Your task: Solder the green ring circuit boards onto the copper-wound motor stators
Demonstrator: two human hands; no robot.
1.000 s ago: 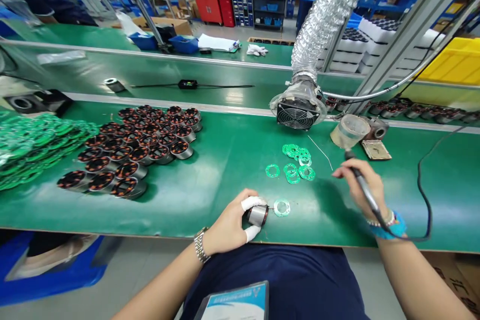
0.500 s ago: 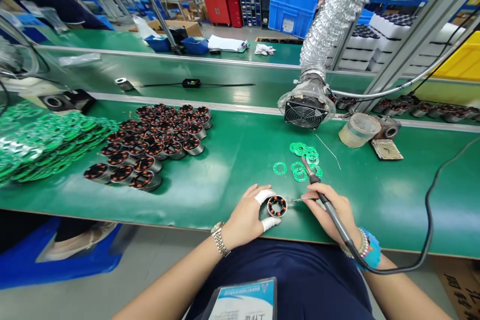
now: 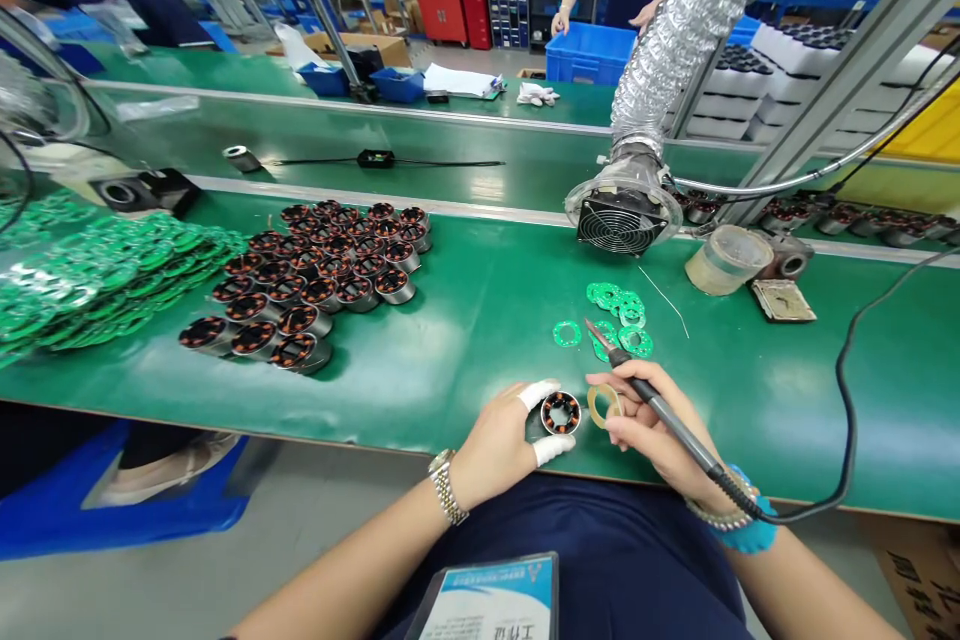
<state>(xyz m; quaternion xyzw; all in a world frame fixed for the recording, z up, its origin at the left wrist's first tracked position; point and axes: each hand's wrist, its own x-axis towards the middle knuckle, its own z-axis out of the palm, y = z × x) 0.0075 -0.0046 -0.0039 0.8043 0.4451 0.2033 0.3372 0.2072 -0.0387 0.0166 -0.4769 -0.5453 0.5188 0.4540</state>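
— Your silver cylindrical stator [image 3: 574, 413] with black-and-orange windings has turned from its side to face you since a second ago, and your grey pen-shaped soldering iron [image 3: 661, 409] has come across from the cloudy plastic tub [image 3: 712, 267].

— What do your hands grip?

— Your left hand [image 3: 506, 440], in white finger covers [image 3: 555, 448], clasps the stator's sides near the front edge of the green worktop [image 3: 472, 320]. Your right hand [image 3: 652, 420] pinches a thin tan ring [image 3: 592, 407] and carries the iron.

— Does your ring touch the stator?

— It's held up just beside it, apart; whether a fine wire joins them is too small to tell.

— And around you?

— Your iron's tip points over loose flat green rings [image 3: 616, 301]; rows of similar stators [image 3: 324, 265] stand to your left.
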